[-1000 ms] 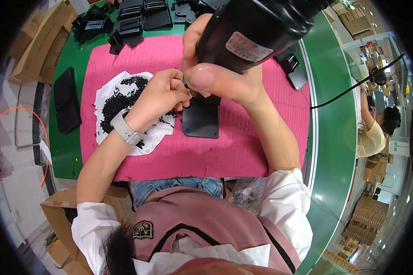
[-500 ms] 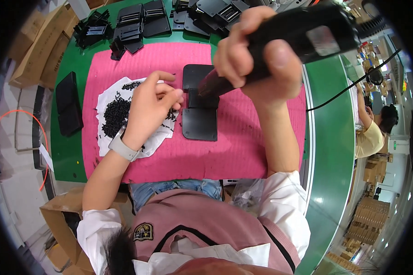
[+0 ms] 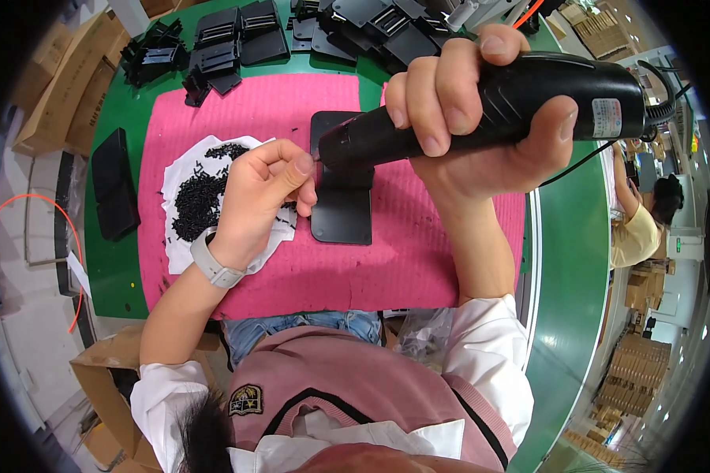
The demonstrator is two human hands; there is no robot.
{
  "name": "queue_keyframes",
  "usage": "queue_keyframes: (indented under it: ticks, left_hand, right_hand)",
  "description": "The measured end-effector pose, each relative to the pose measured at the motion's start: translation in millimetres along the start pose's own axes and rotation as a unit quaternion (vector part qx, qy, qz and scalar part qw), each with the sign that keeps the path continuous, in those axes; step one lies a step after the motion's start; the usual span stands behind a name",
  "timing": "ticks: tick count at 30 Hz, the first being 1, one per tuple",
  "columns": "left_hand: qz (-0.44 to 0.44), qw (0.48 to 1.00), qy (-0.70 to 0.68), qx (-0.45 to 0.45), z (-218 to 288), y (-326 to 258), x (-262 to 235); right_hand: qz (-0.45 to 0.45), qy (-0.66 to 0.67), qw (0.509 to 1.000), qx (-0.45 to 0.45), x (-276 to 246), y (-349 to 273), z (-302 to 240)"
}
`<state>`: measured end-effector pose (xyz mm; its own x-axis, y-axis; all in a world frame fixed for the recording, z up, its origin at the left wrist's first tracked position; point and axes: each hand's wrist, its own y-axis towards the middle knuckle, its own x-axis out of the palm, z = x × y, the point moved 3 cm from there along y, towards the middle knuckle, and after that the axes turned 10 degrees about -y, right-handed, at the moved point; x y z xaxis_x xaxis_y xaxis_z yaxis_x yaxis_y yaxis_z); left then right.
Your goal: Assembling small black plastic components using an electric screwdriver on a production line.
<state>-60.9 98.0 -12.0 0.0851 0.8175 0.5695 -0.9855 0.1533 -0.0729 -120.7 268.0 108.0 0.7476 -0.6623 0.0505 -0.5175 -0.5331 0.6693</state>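
My right hand is wrapped around a black corded electric screwdriver, held nearly level with its nose pointing left. At that nose my left hand has its thumb and fingers pinched together, close to the bit. Whatever the pinch holds is too small to make out. Beneath the tool lies a flat black hinged-looking plate part, its upper half partly covered by the screwdriver. Small black screws are heaped on a white sheet left of the part, partly under my left wrist.
A ribbed pink mat covers part of the green table. Black plates and brackets are piled along the far edge. Another black part lies at the left. Cardboard boxes stand beyond; a person works at far right.
The screwdriver has swung leftward and levelled, its nose moving off the plate to my left fingers. My left hand has closed from looser fingers into a pinch at the bit.
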Motion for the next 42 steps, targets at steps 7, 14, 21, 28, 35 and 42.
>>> queue_keyframes:
  ticks: [7,14,21,28,35,42]
  left_hand:
    - [-0.012,0.998,-0.064,0.007,-7,1,-7]
    - [-0.012,0.998,-0.063,-0.016,-6,-1,-5]
    - [-0.066,0.993,0.083,0.061,1,-4,4]
    - [-0.068,0.79,0.557,0.248,6,-3,17]
    - [-0.068,0.787,0.568,0.232,-5,0,14]
    - [-0.054,0.798,0.551,0.238,-5,1,15]
  right_hand:
    - [-0.072,0.064,0.995,-0.026,-3,3,9]
    - [-0.035,0.039,0.999,-0.005,-3,4,9]
    - [0.031,0.104,0.994,0.032,-3,0,16]
    - [0.024,-0.027,0.997,0.075,-26,-29,21]
    - [0.055,-0.029,0.997,0.054,-31,-28,19]
    - [0.101,-0.085,0.983,0.125,-26,-27,24]
